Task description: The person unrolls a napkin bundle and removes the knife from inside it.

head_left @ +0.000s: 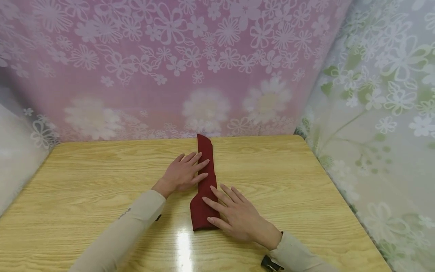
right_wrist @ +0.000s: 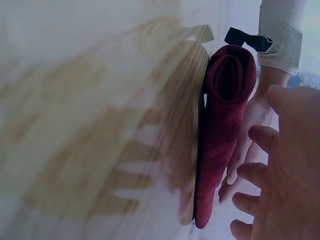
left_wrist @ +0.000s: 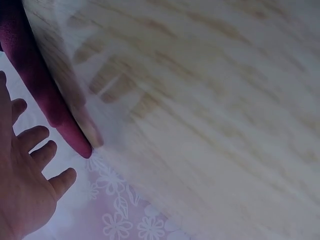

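Loosely rolled red cloth [head_left: 204,189] (matte, tapering) beneath left grip [head_left: 184,174], right grip [head_left: 239,217], both spread.

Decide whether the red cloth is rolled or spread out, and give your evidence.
Rolled: the red cloth lies as a narrow strip on the table, and the right wrist view shows curled layers at one end.

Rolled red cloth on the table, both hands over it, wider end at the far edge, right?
No, the head view shows the narrower end at the far edge. The rolled red cloth is on the table, left hand and right hand over it.
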### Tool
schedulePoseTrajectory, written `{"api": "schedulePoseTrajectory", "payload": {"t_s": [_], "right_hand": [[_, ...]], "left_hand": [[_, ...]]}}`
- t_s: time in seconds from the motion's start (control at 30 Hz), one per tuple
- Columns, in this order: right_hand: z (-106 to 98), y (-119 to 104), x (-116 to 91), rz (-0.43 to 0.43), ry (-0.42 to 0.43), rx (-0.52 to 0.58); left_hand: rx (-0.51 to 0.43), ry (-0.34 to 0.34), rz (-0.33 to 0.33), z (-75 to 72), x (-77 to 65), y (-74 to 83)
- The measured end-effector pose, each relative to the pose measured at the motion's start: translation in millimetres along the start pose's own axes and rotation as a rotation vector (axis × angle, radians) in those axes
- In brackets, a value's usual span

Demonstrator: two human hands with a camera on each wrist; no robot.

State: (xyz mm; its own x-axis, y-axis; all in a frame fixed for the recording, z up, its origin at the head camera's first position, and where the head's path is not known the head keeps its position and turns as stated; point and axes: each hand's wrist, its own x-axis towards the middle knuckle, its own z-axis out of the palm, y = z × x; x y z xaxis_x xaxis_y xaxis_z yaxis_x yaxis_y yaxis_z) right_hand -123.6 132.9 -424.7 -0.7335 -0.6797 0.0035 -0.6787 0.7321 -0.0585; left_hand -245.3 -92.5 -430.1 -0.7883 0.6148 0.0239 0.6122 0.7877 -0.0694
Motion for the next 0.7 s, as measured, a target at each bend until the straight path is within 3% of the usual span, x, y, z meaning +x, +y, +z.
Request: {"api": "schedulePoseTrajectory", "payload": {"t_s": [0.33,0.7], "right_hand": [[5.5,1.1,0.0,-0.022,0.053,0.014],[5.1,0.7,-1.5,-0.019,0.043,0.022]], "left_hand": [[-0.034,-0.012,0.0,2.2,2.5,2.8],[-0.035,-0.01,0.022,6.3,6.1,3.8]]}}
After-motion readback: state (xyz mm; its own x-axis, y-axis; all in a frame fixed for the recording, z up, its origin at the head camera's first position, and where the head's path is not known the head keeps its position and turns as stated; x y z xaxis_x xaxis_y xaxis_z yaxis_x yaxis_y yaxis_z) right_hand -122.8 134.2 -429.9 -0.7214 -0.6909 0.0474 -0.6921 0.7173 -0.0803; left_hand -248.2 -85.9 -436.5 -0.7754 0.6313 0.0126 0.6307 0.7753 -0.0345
